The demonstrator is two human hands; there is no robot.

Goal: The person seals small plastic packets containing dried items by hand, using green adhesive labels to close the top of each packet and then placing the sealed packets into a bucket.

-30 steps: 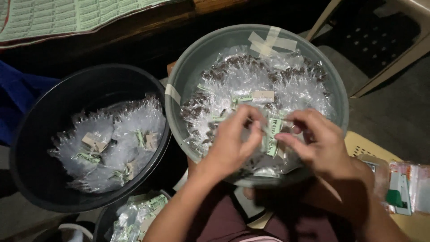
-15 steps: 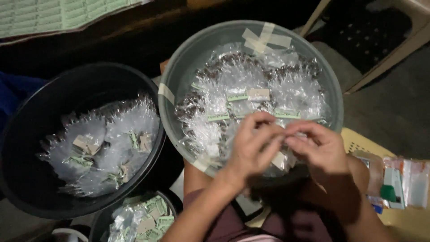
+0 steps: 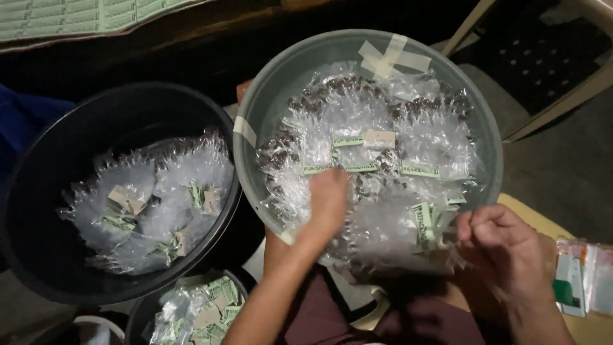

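Hands, two, now parted; half a second ago joined over one packet at the near rim of the basin. Right hand: closed, pinching a clear plastic packet by its edge, drawn out to the near right of the pile. Left hand: moved forward into the heap, palm down, fingers curled among the packets; grip not discernible. Reads as one packet finished with and another being sought.

Held packet: green paper label upright, long axis running near to far, top leaning slightly away from the right hand; dark contents only partly visible.

Grey basin: under both hands, filled with like packets, taped patches on far rim and left wall.

Black tub: well left of the left hand, holding a smaller lot of packets.

Small container: near left, below the tub, also with labelled packets.

Printed green sheets: farthest, upper left.
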